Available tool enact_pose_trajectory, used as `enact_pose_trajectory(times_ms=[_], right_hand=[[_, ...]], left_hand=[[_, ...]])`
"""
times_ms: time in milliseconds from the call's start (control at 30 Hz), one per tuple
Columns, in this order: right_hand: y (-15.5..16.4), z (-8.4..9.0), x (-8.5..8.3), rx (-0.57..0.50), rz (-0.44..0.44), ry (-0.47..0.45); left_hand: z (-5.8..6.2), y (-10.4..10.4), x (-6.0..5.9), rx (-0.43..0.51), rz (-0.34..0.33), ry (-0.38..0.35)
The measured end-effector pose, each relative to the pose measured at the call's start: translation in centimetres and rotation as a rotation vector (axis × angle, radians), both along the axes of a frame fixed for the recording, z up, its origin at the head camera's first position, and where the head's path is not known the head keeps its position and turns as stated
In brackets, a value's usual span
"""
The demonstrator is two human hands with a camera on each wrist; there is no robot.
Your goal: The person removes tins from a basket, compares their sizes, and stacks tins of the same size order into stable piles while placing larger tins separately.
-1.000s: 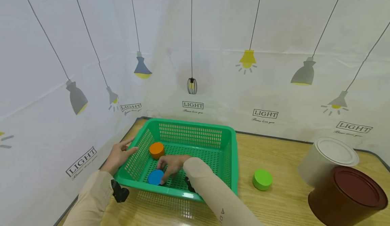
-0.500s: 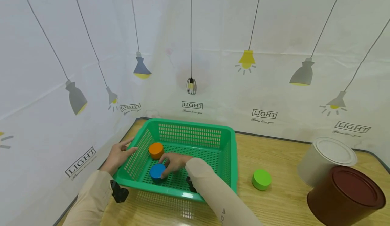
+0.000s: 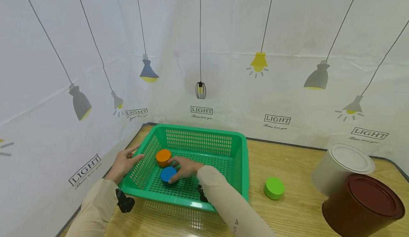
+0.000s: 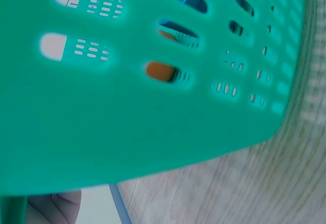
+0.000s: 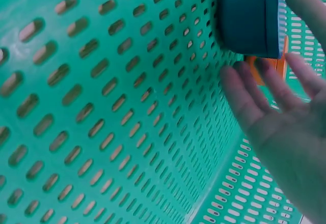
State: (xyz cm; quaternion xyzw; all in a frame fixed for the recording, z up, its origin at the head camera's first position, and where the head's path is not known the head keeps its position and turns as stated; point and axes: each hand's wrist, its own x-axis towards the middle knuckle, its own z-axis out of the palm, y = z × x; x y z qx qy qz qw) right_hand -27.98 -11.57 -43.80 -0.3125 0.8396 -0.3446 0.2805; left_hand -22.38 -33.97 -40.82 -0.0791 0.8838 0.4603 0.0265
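In the head view a green plastic basket [image 3: 204, 131] stands on the table. My left hand [image 3: 123, 165] grips its left rim, thumb over the edge and fingers outside. The left wrist view shows part of that hand [image 4: 55, 208] beyond the rim. My right hand [image 3: 188, 167] reaches into the basket and pinches a short blue round box [image 3: 168, 174] between thumb and fingers. From the right wrist, a seam rings the blue box [image 5: 249, 18] near one end. Just behind it sits an orange round box [image 3: 163, 157], partly hidden in the right wrist view.
Right of the basket, a light green round box [image 3: 274, 188] lies on the wooden table [image 3: 287, 222]. Farther right stand a white can [image 3: 332, 169] and a dark brown can [image 3: 358, 208]. A white lamp-printed sheet [image 3: 230, 87] rises behind the table.
My right hand has moved the blue box away from the basket's near wall and slightly right, closer to the orange one. The left hand has stayed on the rim.
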Motion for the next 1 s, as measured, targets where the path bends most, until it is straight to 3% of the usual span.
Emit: enact_pose_trajectory(times_ms=[200, 733, 1000], right_hand=[[0.07, 0.18, 0.12, 0.009, 0.081, 0.007], [0.47, 0.08, 0.22, 0.063, 0.031, 0.058], [0.75, 0.97, -0.01, 0.015, 0.009, 0.033]], left_hand=[[-0.15, 0.20, -0.08, 0.003, 0.010, 0.013], [-0.28, 0.57, -0.01, 0.011, 0.018, -0.002], [-0.20, 0.12, -0.08, -0.015, 0.008, 0.010]])
